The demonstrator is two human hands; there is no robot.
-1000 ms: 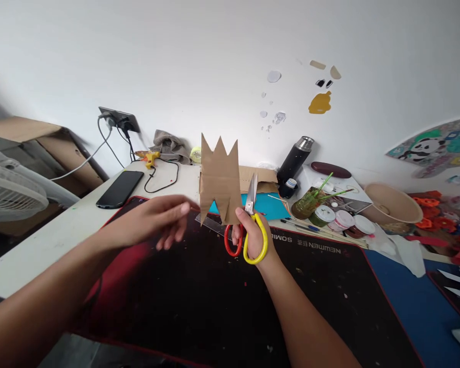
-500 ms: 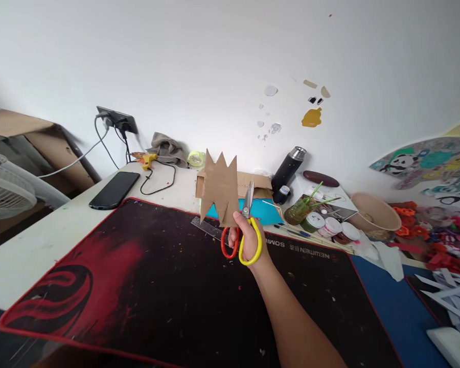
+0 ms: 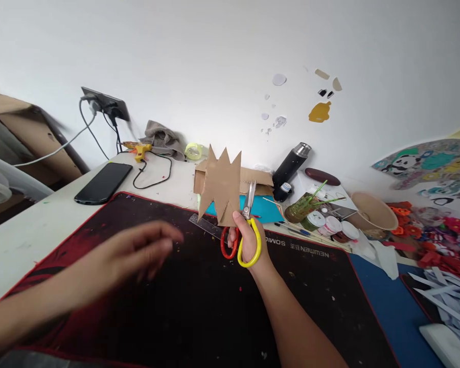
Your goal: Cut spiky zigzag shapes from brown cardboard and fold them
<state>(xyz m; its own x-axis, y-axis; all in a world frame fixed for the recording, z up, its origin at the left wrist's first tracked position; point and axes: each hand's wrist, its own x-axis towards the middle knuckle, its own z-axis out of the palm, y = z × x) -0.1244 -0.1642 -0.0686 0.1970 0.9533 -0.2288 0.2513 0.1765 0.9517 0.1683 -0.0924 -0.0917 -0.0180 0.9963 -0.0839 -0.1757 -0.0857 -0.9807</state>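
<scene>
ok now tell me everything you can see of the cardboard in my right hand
The cardboard is a flat, plain brown piece, held upright with its broad face toward the camera. Its top edge has three sharp points; the bottom edge is jagged too, with a notch toward the picture's left. Your right hand grips it near the lower right corner, thumb on the front, and also holds scissors; whether those touch it is unclear. Your left hand is apart from it.

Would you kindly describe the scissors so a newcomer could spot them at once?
Start from the black desk mat. Seen against its far edge, a jagged brown cardboard piece is held up, with the scissors at its lower right, blades up. Unlike the plain cardboard, they have one red handle and one yellow.
</scene>
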